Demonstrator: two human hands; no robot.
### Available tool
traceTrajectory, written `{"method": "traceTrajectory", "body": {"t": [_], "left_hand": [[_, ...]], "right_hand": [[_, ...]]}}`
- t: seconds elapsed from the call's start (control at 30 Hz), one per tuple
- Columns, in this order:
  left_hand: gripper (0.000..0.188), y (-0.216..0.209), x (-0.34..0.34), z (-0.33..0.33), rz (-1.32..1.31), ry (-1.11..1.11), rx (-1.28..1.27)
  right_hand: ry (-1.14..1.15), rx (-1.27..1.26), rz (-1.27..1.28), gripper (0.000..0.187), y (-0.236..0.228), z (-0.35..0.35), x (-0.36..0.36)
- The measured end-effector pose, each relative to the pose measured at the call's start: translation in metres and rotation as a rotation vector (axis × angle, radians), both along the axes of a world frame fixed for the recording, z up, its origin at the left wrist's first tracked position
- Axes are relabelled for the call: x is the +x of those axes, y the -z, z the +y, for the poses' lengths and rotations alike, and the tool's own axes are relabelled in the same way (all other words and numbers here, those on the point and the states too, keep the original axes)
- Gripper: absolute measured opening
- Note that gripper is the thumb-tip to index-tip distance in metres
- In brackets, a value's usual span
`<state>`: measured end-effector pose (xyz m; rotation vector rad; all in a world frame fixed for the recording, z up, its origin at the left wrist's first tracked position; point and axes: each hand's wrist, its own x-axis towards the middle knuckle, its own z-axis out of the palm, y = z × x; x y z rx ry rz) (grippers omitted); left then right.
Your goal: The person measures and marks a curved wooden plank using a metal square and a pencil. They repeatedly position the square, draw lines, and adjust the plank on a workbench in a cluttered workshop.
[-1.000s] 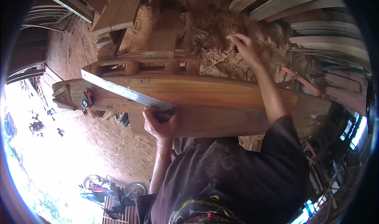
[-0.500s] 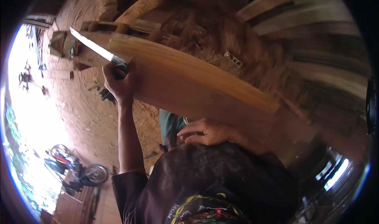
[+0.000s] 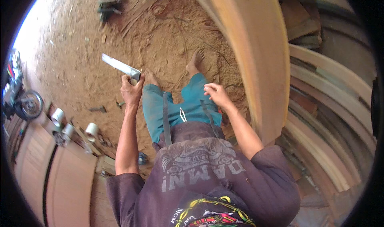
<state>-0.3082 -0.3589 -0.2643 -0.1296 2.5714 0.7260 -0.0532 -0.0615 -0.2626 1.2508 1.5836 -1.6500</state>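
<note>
My left hand (image 3: 132, 91) is closed around the dark end of a silver-bladed tool (image 3: 120, 65). The flat, straight blade points up and left over the sandy floor; my fingers hide part of the grip, so its exact kind is unclear. My right hand (image 3: 216, 94) hovers above my teal shorts (image 3: 196, 109), its fingers loosely bent and apart, with nothing seen in them. To the right of that hand stands a large curved wooden board (image 3: 266, 59), apart from it.
Several curved boards (image 3: 324, 147) are stacked at the right. Lower left lie broad wooden panels (image 3: 70, 183), with white cylindrical containers (image 3: 91, 131) beside them. A motorcycle (image 3: 26, 103) stands at the far left. A dark metal tool (image 3: 109, 7) lies on the sawdust-strewn floor (image 3: 80, 75).
My view has swung, and the curved board that lay across in front of me is now at my right. My right hand has come away from it. The silver-bladed tool stays in my left hand.
</note>
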Motion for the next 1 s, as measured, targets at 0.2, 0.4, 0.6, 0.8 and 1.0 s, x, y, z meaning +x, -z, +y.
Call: {"method": "traceTrajectory", "body": {"t": [0.2,0.4,0.6,0.8,1.0], "left_hand": [[0.069,0.09,0.094,-0.118,-0.318,0.016,-0.231],[0.045,0.135,0.152,-0.112,-0.212,-0.207,-0.197],[0.036,0.178,0.15,-0.096,0.139,-0.198,-0.243],[0.032,0.206,0.139,-0.08,0.221,-0.204,-0.336],[0.032,0.235,0.117,-0.054,0.365,-0.137,-0.319]], "right_hand": [[-0.132,0.202,-0.205,0.026,0.141,0.055,-0.024],[-0.376,0.627,-0.165,0.029,0.306,0.176,-0.045],[-0.667,1.232,-0.399,0.025,0.391,0.315,-0.057],[-0.811,1.264,-0.481,0.027,0.457,0.412,-0.084],[-0.757,1.291,-0.491,0.026,0.493,0.464,-0.093]]}}
